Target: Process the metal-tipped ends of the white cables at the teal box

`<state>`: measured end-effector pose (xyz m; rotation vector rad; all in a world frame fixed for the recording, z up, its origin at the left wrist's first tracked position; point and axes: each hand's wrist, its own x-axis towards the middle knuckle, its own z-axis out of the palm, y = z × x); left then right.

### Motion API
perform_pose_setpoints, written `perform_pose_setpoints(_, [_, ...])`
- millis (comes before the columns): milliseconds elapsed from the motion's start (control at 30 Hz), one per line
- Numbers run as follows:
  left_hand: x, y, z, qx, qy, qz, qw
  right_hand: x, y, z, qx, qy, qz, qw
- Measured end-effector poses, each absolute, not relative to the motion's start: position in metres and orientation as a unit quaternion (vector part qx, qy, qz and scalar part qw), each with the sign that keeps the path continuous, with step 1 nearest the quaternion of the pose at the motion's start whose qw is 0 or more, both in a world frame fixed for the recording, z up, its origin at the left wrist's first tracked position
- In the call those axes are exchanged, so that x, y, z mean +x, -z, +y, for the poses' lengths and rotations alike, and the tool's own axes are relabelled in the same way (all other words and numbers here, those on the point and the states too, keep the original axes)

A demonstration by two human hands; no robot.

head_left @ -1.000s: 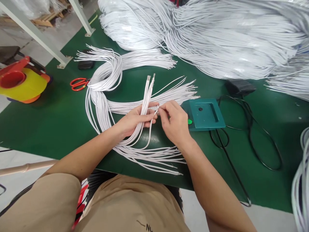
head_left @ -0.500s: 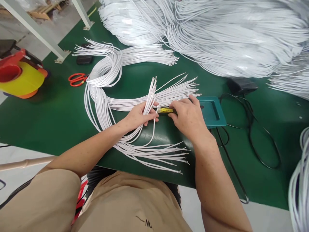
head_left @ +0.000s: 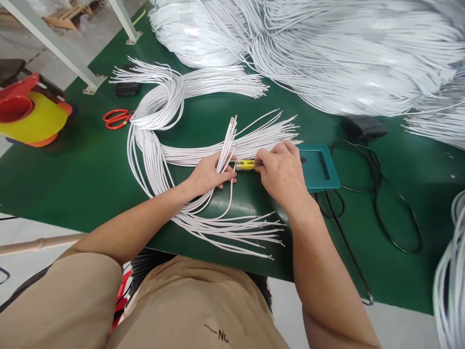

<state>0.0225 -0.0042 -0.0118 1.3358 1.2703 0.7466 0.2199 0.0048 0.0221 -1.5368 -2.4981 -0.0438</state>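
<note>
"Where's that small yellow hand tool [head_left: 246,165]? Snips, perhaps?"

"In the gap between the hands, lying nearly crosswise, its metal nose pointing at the left fingertips. The right hand [head_left: 281,167] has its other end, fingers curled, back of the hand up; the grip itself is hidden from me."

"And the left hand [head_left: 206,175]?"

"Pinching a bundle of white cables [head_left: 228,140] between thumb and fingers. Their ends point up and away from the body, so they run across the tool's line."

"What's at the nose?"

"One single white cable [head_left: 231,191], rising from below to the left fingertips, just beside the metal. The left hand is nearer that spot. Whether the nose touches it, I can't tell."
</note>
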Motion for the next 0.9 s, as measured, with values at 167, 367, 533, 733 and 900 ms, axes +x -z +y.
perform_pose_setpoints(167, [0.022, 0.010, -0.004, 0.547, -0.307, 0.532, 0.570, 0.228, -0.019, 0.001, -0.597, 0.073, -0.786, 0.143])
perform_pose_setpoints(367, [0.014, 0.008, 0.001, 0.510, -0.304, 0.520, 0.614, 0.235, -0.011, 0.004, -0.634, 0.108, -0.754, 0.133])
perform_pose_setpoints(533, [0.007, 0.013, 0.004, 0.507, -0.322, 0.496, 0.627, 0.216, -0.024, -0.005, -0.524, 0.001, -0.825, 0.213])
perform_pose_setpoints(733, [0.006, 0.013, 0.005, 0.480, -0.355, 0.476, 0.645, 0.171, -0.030, -0.034, -0.308, -0.173, -0.933, 0.067])
perform_pose_setpoints(900, [0.006, 0.011, 0.004, 0.454, -0.372, 0.471, 0.659, 0.178, -0.034, -0.035, -0.394, -0.361, -0.845, -0.027])
